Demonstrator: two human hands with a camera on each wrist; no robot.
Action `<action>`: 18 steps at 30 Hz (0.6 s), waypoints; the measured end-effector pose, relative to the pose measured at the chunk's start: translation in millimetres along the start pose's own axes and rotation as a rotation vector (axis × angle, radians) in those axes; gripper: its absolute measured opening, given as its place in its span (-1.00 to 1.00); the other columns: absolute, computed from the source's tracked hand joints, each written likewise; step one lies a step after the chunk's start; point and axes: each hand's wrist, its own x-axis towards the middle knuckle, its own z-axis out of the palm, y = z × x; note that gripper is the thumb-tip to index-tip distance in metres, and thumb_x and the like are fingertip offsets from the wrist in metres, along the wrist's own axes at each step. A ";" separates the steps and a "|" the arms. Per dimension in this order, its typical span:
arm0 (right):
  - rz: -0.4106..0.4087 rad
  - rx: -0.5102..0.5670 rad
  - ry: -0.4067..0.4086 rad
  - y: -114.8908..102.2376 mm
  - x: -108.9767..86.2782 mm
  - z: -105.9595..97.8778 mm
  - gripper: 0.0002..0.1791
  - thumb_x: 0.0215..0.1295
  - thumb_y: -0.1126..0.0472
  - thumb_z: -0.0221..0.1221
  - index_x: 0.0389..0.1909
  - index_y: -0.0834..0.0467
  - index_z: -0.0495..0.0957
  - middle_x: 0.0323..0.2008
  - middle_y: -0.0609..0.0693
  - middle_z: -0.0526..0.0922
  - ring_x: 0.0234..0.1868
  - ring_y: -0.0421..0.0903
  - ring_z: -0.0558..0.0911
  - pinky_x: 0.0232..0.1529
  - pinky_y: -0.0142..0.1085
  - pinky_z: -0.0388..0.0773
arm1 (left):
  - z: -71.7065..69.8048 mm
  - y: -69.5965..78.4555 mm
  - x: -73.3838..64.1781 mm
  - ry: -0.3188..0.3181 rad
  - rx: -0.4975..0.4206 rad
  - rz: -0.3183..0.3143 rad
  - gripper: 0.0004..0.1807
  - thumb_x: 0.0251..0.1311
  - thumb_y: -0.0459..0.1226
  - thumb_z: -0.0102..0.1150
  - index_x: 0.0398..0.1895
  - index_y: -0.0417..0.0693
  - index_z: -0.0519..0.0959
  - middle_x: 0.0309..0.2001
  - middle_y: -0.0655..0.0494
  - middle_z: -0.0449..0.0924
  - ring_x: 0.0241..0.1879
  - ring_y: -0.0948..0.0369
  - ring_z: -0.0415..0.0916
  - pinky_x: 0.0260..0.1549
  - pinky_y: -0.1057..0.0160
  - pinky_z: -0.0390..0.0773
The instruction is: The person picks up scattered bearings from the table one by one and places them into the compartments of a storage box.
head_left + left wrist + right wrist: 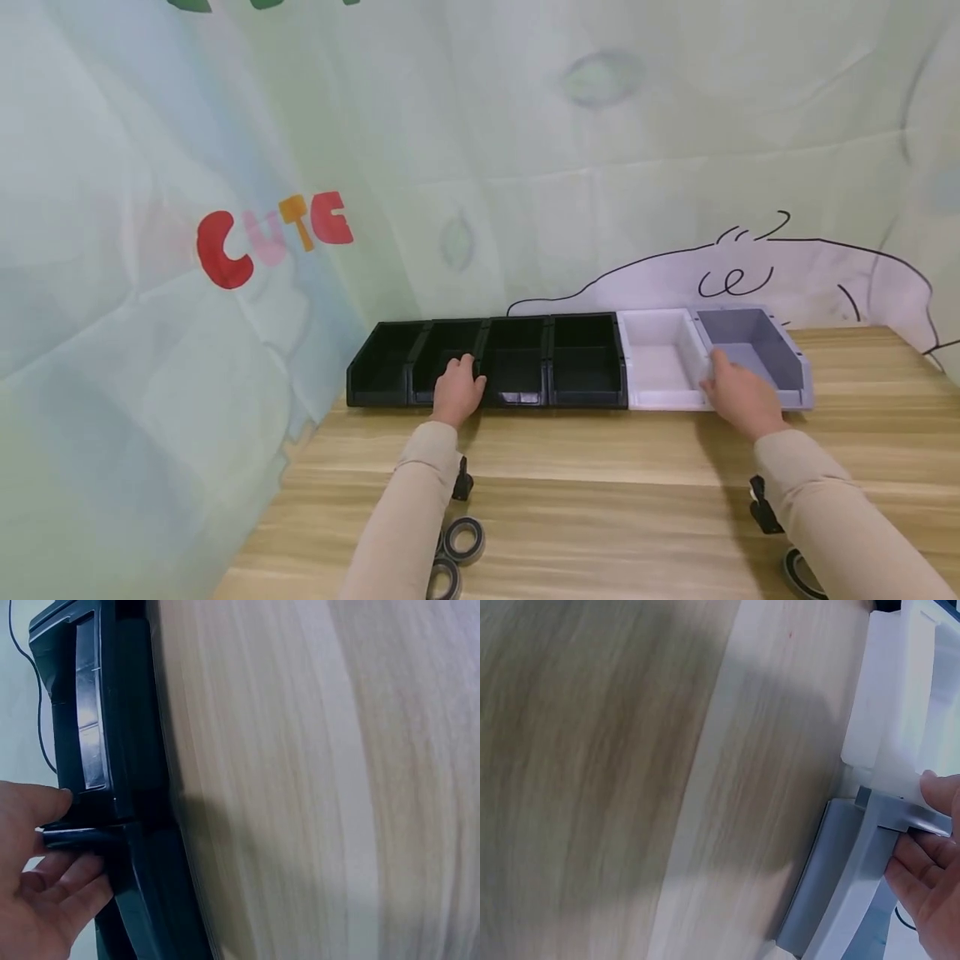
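A row of open-topped bins stands against the backdrop: several black bins [585, 393] on the left, a white bin [660, 400] and a grey bin [799, 385] at the right end. My left hand [457, 392] pinches the adjoining side walls of two black bins, thumb in one bin and fingers in the other, as the left wrist view shows. My right hand [742, 398] grips the walls where the white and grey bins meet. In the right wrist view its thumb lies on the white bin [889, 690] and its fingers curl inside the grey bin [847, 877].
Ring-shaped bearings [479, 546] lie on the wooden table [600, 500] beside my left forearm. Another bearing [792, 573] is partly hidden under my right forearm. A printed cloth [480, 167] hangs behind and to the left of the bins.
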 end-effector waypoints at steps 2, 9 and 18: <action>0.003 0.010 -0.003 3.1 -1.5 -3.4 -0.62 0.23 0.23 0.09 -0.08 0.34 0.17 -0.46 0.30 0.53 -0.56 0.14 0.50 -0.61 -0.08 0.37 | 0.5 3.9 1.1 -0.006 -0.007 0.003 -0.55 0.24 -0.19 0.09 0.14 -0.21 0.36 0.00 -0.22 0.44 -0.19 -0.12 0.52 -0.15 -0.03 0.53; 0.010 0.028 -0.020 6.1 -1.8 -9.0 -0.63 0.24 0.24 0.08 -0.10 0.35 0.17 -0.48 0.29 0.52 -0.56 0.11 0.49 -0.62 -0.11 0.36 | -1.2 10.2 0.0 -0.009 -0.022 -0.007 -0.55 0.25 -0.18 0.08 0.15 -0.20 0.36 0.02 -0.22 0.43 -0.17 -0.13 0.52 -0.13 -0.03 0.52; 0.035 0.037 -0.070 9.2 -14.6 -12.3 -0.62 0.25 0.23 0.08 -0.07 0.34 0.16 -0.44 0.29 0.52 -0.53 0.06 0.48 -0.60 -0.14 0.36 | -1.6 15.0 -14.6 -0.035 -0.016 -0.006 -0.56 0.24 -0.19 0.08 0.13 -0.21 0.36 0.00 -0.22 0.43 -0.16 -0.11 0.52 -0.12 -0.02 0.52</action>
